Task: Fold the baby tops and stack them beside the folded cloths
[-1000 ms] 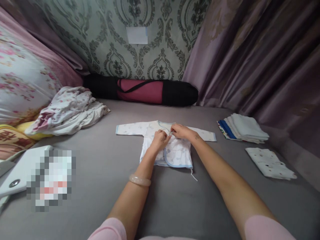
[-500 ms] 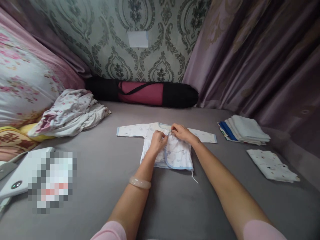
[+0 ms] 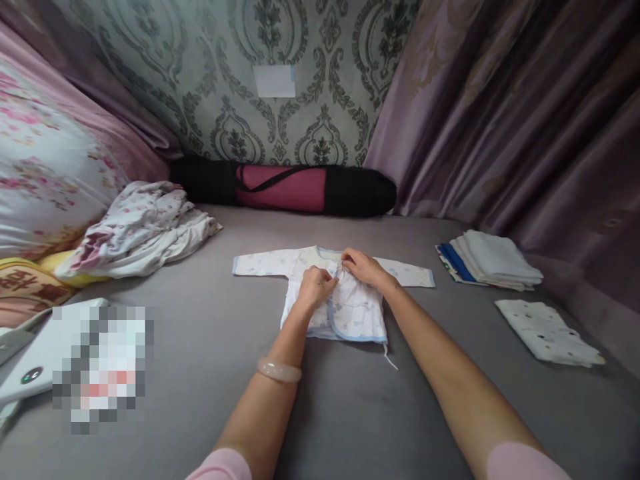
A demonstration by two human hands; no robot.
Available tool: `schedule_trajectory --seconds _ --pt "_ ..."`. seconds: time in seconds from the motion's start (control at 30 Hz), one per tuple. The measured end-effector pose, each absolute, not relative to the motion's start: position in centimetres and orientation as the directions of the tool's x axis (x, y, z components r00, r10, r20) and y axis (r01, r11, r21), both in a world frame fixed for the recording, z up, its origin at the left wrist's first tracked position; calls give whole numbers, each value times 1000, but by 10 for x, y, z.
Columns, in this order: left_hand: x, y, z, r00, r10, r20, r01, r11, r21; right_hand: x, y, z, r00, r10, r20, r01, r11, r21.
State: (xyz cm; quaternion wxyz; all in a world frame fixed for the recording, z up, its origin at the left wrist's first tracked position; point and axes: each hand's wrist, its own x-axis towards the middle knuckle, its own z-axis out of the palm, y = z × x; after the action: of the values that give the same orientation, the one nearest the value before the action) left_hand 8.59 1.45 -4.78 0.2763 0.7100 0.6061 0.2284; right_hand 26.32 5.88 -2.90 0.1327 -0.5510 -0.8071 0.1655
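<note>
The baby shirt (image 3: pixel 356 317) is laid flat in front of the black-and-red bag (image 3: pixel 300 191). Its upper front is pinched by the right hand (image 3: pixel 363 268); the left hand (image 3: pixel 316 287) is curled nearly closed, its hold indiscernible. Probably light and floppy, the shirt is best grasped by its blue edging (image 3: pixel 363 339).

Pretty dim, soft light, can't tell where it's coming from. The right-hand curtain (image 3: pixel 500 100) sinks into near-black folds with a faint sheen, and shadows on the grey sheet (image 3: pixel 330 413) are blurry-edged. Fine detail's mushy, edges look wide-angle stretched (plus that blocky pixelated patch (image 3: pixel 110 360) at lower left).
</note>
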Motion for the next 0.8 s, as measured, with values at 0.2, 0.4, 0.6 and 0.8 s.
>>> schedule_trajectory --seconds 0.2,0.4,0.6,0.8 --pt "88 12 -43 214 976 -32 721 -136 680 266 71 -40 -529 847 53 747 494 -444" --pt "87 10 -41 216 973 -80 712 -101 695 267 78 -41 -580 810 -82 767 510 -389" --pt "85 10 -44 143 979 -147 712 1 702 260 78 -30 -575 813 -91 790 523 -319" --pt "85 8 -41 137 977 -162 804 -14 595 261 80 -31 -543 835 -87 782 466 -413"
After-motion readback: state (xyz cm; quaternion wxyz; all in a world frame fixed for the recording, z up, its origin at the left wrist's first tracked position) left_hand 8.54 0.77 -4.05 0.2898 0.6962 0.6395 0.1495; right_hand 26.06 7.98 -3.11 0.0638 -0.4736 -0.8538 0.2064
